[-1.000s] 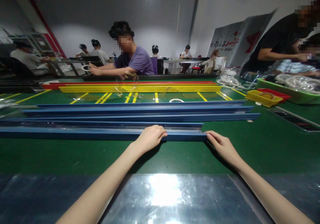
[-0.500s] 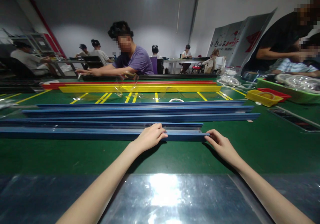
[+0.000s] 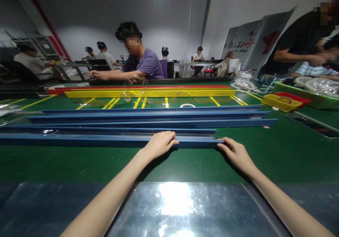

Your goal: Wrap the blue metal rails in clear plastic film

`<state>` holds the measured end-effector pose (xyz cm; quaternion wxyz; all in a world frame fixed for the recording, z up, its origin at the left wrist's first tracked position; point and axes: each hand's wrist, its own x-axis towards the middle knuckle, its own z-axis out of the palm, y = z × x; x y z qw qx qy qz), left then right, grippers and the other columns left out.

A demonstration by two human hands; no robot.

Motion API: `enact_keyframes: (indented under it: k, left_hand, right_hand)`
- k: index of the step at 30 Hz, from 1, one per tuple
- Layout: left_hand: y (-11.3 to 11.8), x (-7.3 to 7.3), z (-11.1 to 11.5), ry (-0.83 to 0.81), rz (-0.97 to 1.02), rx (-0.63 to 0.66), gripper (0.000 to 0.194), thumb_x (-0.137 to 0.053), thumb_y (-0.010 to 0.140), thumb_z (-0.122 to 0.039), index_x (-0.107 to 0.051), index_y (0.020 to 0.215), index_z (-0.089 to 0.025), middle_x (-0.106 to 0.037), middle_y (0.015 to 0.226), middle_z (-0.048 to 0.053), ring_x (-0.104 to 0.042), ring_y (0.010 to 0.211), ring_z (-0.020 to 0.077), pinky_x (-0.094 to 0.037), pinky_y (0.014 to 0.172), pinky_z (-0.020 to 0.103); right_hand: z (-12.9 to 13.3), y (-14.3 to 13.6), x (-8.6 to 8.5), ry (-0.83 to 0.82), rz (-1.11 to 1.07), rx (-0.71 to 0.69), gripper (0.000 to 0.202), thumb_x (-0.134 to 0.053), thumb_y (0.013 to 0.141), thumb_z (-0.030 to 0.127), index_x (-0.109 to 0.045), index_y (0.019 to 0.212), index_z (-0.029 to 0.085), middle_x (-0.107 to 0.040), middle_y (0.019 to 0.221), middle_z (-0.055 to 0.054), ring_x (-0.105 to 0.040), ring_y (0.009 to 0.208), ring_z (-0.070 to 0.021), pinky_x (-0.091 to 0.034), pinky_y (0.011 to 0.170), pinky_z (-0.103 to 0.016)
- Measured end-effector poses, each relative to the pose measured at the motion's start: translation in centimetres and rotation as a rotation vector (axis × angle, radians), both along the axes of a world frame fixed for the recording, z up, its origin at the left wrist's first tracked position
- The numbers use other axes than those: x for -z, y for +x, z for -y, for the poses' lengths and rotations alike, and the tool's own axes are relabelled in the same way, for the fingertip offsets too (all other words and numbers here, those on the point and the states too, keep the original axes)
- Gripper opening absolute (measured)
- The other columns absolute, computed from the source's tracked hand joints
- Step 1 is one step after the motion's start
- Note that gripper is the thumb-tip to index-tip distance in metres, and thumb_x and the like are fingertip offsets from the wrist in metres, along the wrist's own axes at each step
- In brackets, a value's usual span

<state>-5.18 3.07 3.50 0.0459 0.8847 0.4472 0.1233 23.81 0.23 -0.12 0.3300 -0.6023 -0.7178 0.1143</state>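
A long blue channel strip [image 3: 106, 142] lies nearest me across the green table, running out of view on the left. My left hand [image 3: 162, 141] is closed over its near wall, fingers inside the channel and thumb on the front face. At the strip's right end, my right hand [image 3: 234, 151] pinches the corner between thumb and fingertips. Just beyond lie several more blue strips [image 3: 185, 123], roughly parallel to it. A clear film or liner seems to show inside the near channel.
Yellow strips [image 3: 148, 94] and red strips lie farther back. Right of them stand a yellow tray [image 3: 280, 103], a red tray, and a green basket [image 3: 317, 101] with plastic-wrapped coils. A shiny clear sheet [image 3: 132, 208] covers the near edge. A co-worker in purple [image 3: 148, 64] sits opposite.
Both hands keep their hold on the blue channel strip with hardly any movement. The whole view has shifted slightly. The co-worker's hands opposite have drawn a little to the right.
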Motion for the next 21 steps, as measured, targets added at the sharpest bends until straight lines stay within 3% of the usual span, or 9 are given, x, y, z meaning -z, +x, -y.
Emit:
enact_keyframes:
  k: [11,15,18,21]
  left_hand:
    - [0.2,0.2,0.1,-0.001,0.084,-0.007,0.016,-0.042,0.084,-0.034,-0.05,0.083,-0.02,-0.057,0.084,0.0,-0.053,0.079,0.0148,-0.04,0.066,0.024]
    - [0.2,0.4,0.1,0.017,0.115,0.004,0.015,-0.043,0.084,-0.033,-0.051,0.084,-0.02,-0.057,0.085,0.0,-0.053,0.081,0.0146,-0.04,0.069,0.024]
    - [0.3,0.5,0.1,0.025,0.104,0.003,0.017,-0.042,0.084,-0.034,-0.052,0.083,-0.02,-0.057,0.086,0.0,-0.054,0.08,0.0145,-0.041,0.068,0.024]
    - [0.3,0.7,0.0,0.044,0.083,0.0,0.02,-0.041,0.085,-0.035,-0.053,0.082,-0.02,-0.057,0.085,0.0,-0.054,0.079,0.0146,-0.04,0.066,0.024]
  right_hand:
    - [0.0,0.2,0.4,0.003,0.053,0.003,0.024,-0.042,0.077,0.042,-0.056,0.079,0.022,-0.059,0.071,-0.002,-0.054,0.069,-0.0177,-0.041,0.064,-0.029]
    - [0.1,0.3,0.5,0.022,0.043,-0.003,0.028,-0.043,0.078,0.043,-0.052,0.094,0.021,-0.059,0.086,-0.005,-0.055,0.079,-0.0182,-0.042,0.073,-0.031]
    - [0.4,0.1,-0.1,0.126,0.096,-0.048,0.033,-0.045,0.078,0.042,-0.048,0.103,0.021,-0.056,0.1,-0.007,-0.051,0.094,-0.0199,-0.039,0.083,-0.034]
    - [0.7,-1.1,-1.7,0.232,0.224,-0.108,0.027,-0.042,0.081,0.039,-0.051,0.098,0.021,-0.057,0.099,-0.008,-0.048,0.097,-0.0207,-0.036,0.085,-0.035]
